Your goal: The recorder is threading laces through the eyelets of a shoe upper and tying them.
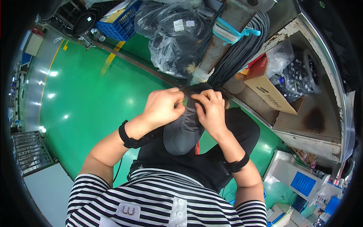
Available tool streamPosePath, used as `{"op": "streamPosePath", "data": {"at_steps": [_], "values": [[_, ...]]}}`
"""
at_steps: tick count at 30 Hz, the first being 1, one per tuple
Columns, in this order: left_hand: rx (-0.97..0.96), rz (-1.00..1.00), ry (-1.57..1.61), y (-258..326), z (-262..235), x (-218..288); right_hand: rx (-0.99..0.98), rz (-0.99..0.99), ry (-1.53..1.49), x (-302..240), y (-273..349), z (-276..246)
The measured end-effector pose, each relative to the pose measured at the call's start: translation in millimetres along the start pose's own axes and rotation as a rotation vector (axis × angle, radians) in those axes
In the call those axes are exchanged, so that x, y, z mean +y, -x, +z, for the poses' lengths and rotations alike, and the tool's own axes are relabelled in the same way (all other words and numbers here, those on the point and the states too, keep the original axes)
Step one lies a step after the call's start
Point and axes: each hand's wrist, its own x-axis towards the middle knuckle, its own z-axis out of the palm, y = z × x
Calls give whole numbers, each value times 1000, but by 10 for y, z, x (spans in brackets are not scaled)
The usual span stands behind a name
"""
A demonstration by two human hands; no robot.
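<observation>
Gripping one grey shoe (184,128), apparently by its laces (190,115): two hands, left hand (163,107), right hand (211,109).

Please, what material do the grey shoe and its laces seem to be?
The grey shoe looks like matte woven or knit fabric: dull, no gloss. Its laces look like flat textile cord, paler grey. Both hands, left hand and right hand, pinch them.

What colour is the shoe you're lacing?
Dark grey shoe with grey laces, seen best in the head view.

Dark grey shoe (182,130) — toe toward the lap, laces up — between both hands above the black trousers.
</observation>
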Motion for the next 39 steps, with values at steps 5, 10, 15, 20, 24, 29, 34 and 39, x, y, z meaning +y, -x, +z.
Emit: {"op": "streamPosePath", "data": {"at_steps": [5, 10, 15, 20, 24, 29, 34, 39], "values": [[-273, -439, 570, -159, 68, -177, 145, -119, -5, -20, 72, 198], [-198, -171, 107, -225, -15, -318, 188, -120, -25, -18, 75, 231], [-346, -275, 526, -274, 107, -424, 175, -93, -53, 45, 1, 255], [-293, -206, 692, -189, 249, -529, 117, -60, -78, 76, -14, 249], [-77, 26, 277, -79, 192, -391, 148, -53, -187, 77, 34, 205], [128, 339, -218, 19, 141, -150, 229, -31, -175, 87, 44, 293], [-356, -406, 812, -92, 45, -278, 245, -19, -191, 98, 63, 307], [-503, -571, 1037, -178, 37, -316, 283, -54, -230, 124, 66, 366]]}}
